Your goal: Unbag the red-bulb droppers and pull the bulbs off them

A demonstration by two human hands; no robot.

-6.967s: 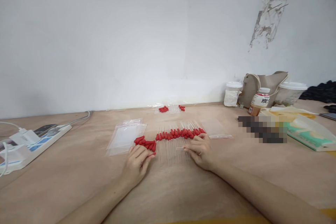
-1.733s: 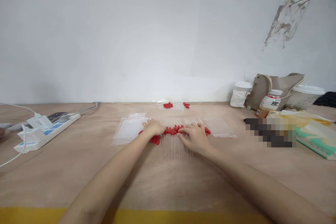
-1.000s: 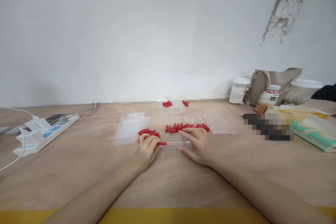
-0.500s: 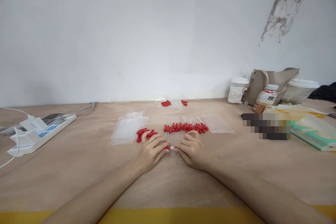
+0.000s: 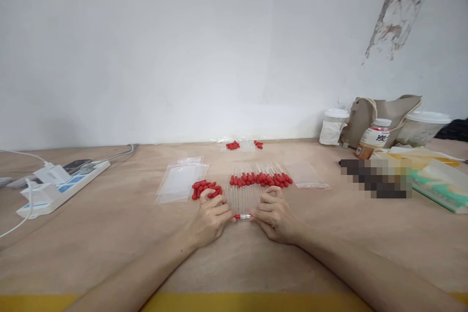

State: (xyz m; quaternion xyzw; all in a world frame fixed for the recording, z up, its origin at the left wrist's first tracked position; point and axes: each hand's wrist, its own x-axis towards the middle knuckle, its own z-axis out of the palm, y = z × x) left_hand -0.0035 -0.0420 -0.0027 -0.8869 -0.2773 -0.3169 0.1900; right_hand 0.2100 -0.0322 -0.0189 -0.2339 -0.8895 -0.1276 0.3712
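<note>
Between my two hands lies a glass dropper tube (image 5: pixel 245 216) with a red rubber bulb (image 5: pixel 237 216) at its left end. My left hand (image 5: pixel 214 218) pinches the bulb, and my right hand (image 5: pixel 275 215) has its fingers closed on the tube's other end. Just beyond them several bare glass tubes (image 5: pixel 241 198) lie side by side. Loose red bulbs (image 5: pixel 201 187) are heaped past my left hand. Farther back is a row of droppers (image 5: pixel 261 178) with red bulbs toward me. The fingertips partly hide the bulb and tube.
Clear plastic bags (image 5: pixel 181 180) lie at the left, another bag (image 5: pixel 309 175) at the right. Bagged red bulbs (image 5: pixel 233 145) are by the wall. A power strip (image 5: pixel 69 189) is far left. A bottle (image 5: pixel 373 139), lidded cups (image 5: pixel 332 129) and a bag (image 5: pixel 387 107) stand at the back right.
Both hands have come slightly nearer to me with the dropper, uncovering more of the bare tubes and the bulb heap. The grip of each hand stays closed.
</note>
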